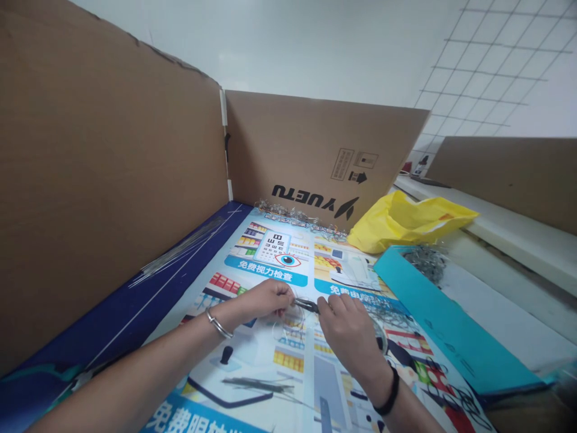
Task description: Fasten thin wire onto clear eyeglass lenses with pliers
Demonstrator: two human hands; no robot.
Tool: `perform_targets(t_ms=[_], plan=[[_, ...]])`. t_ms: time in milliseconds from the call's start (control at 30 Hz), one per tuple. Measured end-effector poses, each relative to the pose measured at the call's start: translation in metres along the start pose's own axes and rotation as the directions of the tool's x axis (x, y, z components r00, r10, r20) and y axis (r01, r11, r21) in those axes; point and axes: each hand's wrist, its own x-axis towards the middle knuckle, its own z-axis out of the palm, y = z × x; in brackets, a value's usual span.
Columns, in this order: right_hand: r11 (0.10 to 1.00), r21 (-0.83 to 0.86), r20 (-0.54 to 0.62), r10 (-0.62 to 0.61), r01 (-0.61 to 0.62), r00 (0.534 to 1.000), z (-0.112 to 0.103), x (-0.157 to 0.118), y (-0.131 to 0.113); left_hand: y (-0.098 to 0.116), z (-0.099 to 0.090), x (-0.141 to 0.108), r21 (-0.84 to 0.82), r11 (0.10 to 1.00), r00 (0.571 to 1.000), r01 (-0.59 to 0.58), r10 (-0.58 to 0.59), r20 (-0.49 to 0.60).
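My right hand (347, 325), with a black band at the wrist, is wrapped round a pair of pliers (306, 305). Its jaws point left and meet my left hand's fingertips. My left hand (269, 297), with a silver bangle on the wrist, pinches a thin wire (288, 328) that curves in loops below the fingers. Exactly where the jaws grip the wire is too small to make out. Under both hands lies a printed poster sheet (311, 355). A bundle of short straight wires (259, 383) rests on it, nearer to me.
Long straight wires (180, 249) lie at left beside a tall cardboard wall (103, 156). Tangled wire pieces (293, 211) line the back cardboard panel (288, 144). At right are a yellow bag (406, 222), a teal-edged box (451, 325) with a wire heap (426, 263), and dark loops (451, 391).
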Motion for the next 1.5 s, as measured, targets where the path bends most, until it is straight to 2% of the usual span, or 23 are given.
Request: perform_targets(t_ms=[167,367,1133,1500], plan=[[0.998,-0.024,-0.040,-0.053,0.052,0.998,0.0011,-0.0011,0.0024,0.0017,-0.0018,-0.0008,-0.066,0.998,0.999,0.022,-0.019,0.048],[0.996,-0.032,-0.098,-0.092,0.089,0.991,0.0039,-0.0008,0.0046,0.0067,0.0001,-0.0036,-0.115,0.991,0.996,0.074,-0.068,0.051],[0.997,0.079,-0.049,-0.019,0.023,0.999,0.0083,-0.0012,0.0020,0.0085,0.0020,-0.0034,-0.185,0.980,0.997,0.072,-0.068,0.029],[0.996,0.088,-0.013,-0.004,0.006,1.000,0.0070,-0.0018,0.0026,0.0088,0.0019,-0.0033,-0.156,0.985,0.997,0.074,-0.072,0.020]])
